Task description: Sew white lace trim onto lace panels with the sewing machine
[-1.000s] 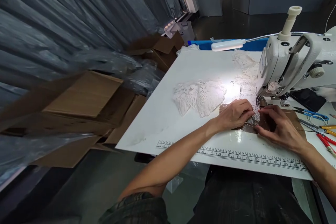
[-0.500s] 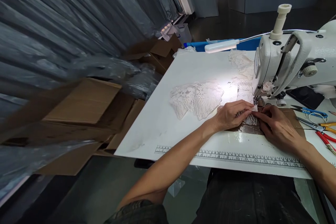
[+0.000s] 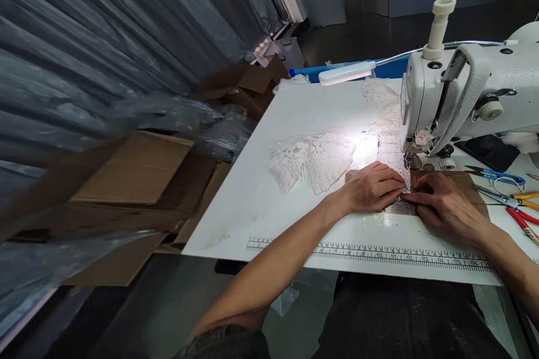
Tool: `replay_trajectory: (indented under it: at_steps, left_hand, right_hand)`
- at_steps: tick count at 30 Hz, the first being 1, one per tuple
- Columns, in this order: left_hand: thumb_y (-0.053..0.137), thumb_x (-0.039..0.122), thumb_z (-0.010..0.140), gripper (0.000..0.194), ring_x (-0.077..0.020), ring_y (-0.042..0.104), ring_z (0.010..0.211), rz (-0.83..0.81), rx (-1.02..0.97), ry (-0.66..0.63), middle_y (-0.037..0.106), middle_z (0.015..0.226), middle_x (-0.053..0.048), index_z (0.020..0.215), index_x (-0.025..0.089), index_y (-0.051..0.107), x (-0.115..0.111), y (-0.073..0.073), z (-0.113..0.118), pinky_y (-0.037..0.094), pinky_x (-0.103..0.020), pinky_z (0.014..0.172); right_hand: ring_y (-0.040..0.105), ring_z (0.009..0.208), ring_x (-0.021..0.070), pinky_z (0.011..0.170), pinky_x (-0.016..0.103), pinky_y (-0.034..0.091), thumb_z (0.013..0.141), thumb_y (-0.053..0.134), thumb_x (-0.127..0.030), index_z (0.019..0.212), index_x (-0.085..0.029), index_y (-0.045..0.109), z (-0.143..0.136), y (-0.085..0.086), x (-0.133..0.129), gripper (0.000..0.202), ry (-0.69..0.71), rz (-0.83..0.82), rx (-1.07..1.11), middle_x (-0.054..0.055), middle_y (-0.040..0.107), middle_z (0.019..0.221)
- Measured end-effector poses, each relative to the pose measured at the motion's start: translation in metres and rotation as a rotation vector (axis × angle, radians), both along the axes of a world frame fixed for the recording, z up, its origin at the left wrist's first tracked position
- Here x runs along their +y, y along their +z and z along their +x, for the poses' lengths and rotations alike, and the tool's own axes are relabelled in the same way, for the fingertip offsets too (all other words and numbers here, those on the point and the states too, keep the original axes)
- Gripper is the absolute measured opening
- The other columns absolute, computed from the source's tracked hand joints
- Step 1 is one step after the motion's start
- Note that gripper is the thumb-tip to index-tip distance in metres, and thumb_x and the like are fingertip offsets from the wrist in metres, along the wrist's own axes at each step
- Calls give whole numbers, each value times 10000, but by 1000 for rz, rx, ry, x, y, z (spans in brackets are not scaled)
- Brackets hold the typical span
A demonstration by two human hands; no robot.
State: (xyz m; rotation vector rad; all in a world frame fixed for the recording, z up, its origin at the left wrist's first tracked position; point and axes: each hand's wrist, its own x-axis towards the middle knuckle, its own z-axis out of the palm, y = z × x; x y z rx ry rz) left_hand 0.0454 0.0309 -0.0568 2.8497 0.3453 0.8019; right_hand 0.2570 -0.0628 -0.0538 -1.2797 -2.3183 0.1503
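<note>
Under the sewing machine [image 3: 458,90], a strip of white lace [image 3: 393,160] runs toward me from the presser foot. Its near end is mostly covered by my fingers. My left hand [image 3: 374,188] lies over the lace, fingers bent and close together, the thumb near the lace edge. From the other side, my right hand [image 3: 442,202] pinches the near end of the lace, its index finger almost touching the left thumb. Both rest on a brown plate [image 3: 465,188] around the needle area. Another piece of lace [image 3: 314,160] lies spread to the left.
Blue-handled scissors [image 3: 501,175], orange-handled scissors [image 3: 511,200] and a red-handled tool [image 3: 522,224] lie at the right. A black phone-like object [image 3: 488,152] sits behind them. A printed ruler [image 3: 379,255] follows the white table's front edge. Cardboard boxes [image 3: 132,168] stand at the left.
Both hands have come slightly toward me with the near end of the lace, away from the needle. The whole view has shifted a little.
</note>
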Motion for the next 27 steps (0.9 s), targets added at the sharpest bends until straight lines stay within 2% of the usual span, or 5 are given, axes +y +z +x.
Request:
replay_trajectory:
  at_steps: [5,9,15,20,27]
  left_hand:
    - [445,179,1020,262,-142,677,857,99,80,-21,764,967,-45,948,172,697,-1,2,0,532,-320,789]
    - [440,182,1032,284,-141,665,866,164,171,-30,760,998,-39,915,176,698,-1,6,-1,512,-314,795]
    - [449,169,1038,251,-133,646,849,219,160,-58,749,1024,-35,955,168,686,-1,9,-3,490,-300,788]
    - [451,160,1036,255,-134,630,811,261,137,-58,734,1003,-44,932,170,684,-2,6,-3,486,-300,748]
    - [455,137,1026,265,-128,623,757,323,106,-53,726,910,-24,885,172,677,-2,6,-2,482,-292,715]
  right_hand:
    - [590,952,267,816,463,545,880,517,-130,1079,-299,778,-1,0,-1,369,-7,-1,-2,100,629,985]
    - [630,938,247,834,433,554,865,515,-161,1042,-267,788,6,13,7,342,25,-93,46,99,662,1001]
    - [576,579,171,536,293,473,900,456,-238,1150,-204,756,21,26,33,392,-122,-274,-28,40,660,735]
    - [646,773,201,614,298,494,908,493,-242,1152,-240,764,21,2,29,364,-116,-91,-52,108,679,1014]
    - [628,854,209,707,313,524,922,523,-213,1149,-251,768,18,0,25,336,-63,-5,-88,104,666,1014]
